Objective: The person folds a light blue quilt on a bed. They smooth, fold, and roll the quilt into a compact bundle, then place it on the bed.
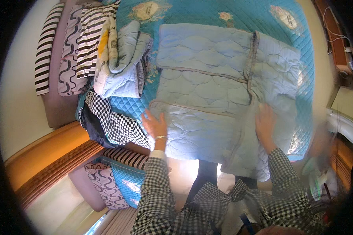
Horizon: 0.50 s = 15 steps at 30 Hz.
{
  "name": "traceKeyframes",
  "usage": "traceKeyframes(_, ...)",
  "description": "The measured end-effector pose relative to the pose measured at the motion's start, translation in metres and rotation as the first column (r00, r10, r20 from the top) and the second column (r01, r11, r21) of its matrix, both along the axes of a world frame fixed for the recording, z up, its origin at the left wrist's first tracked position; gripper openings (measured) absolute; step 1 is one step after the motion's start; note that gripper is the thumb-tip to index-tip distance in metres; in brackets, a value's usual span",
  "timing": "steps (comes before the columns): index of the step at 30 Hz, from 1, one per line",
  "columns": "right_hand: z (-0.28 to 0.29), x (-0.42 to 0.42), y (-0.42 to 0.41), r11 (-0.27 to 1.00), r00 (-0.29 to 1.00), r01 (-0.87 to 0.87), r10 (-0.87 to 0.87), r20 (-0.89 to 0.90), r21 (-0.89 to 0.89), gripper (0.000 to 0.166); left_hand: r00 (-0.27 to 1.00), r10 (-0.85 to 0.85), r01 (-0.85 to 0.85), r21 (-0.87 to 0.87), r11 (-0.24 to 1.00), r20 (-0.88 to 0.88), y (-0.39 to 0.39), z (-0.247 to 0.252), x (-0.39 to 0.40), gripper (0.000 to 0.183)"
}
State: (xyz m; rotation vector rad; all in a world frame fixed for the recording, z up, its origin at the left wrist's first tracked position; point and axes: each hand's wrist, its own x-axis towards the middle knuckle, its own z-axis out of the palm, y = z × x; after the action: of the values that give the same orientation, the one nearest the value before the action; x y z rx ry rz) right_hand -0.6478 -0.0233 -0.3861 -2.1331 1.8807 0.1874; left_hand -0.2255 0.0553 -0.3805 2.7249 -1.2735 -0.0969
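A pale blue stitched quilt (194,88) lies partly folded in front of me, with its bound edges running across the top. Its right part is folded over, and the near edge hangs over the bed's side by my legs. At the quilt's left edge is my left hand (155,125), fingers spread and holding nothing. My right hand (265,122) rests on the folded right part, beside the bound seam. It is blurred, so whether its fingers pinch the fabric is unclear. Underneath lies a teal quilted bedspread (188,13) with floral patches.
Another folded blue quilt (122,85) sits at the left, against black-and-white striped pillows (92,38). Below it lies a black-and-white checkered cloth (123,126) with a dark lining. Wooden trim (53,147) runs at lower left. Cables (331,26) hang over brown furniture at the right.
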Motion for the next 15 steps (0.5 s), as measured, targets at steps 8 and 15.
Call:
traceKeyframes(8,0.005,0.002,0.001,0.996,0.996,-0.074,0.071,-0.059,-0.053,0.044,0.795,0.024,0.073,0.134,0.988,-0.606,0.019,-0.007,0.066,0.067)
traceKeyframes(15,0.002,-0.007,-0.007,0.999,0.995,0.033,-0.035,0.089,0.025,0.044,0.184,0.375,-0.172,0.346,0.922,-0.909,-0.003,-0.013,0.076,0.058)
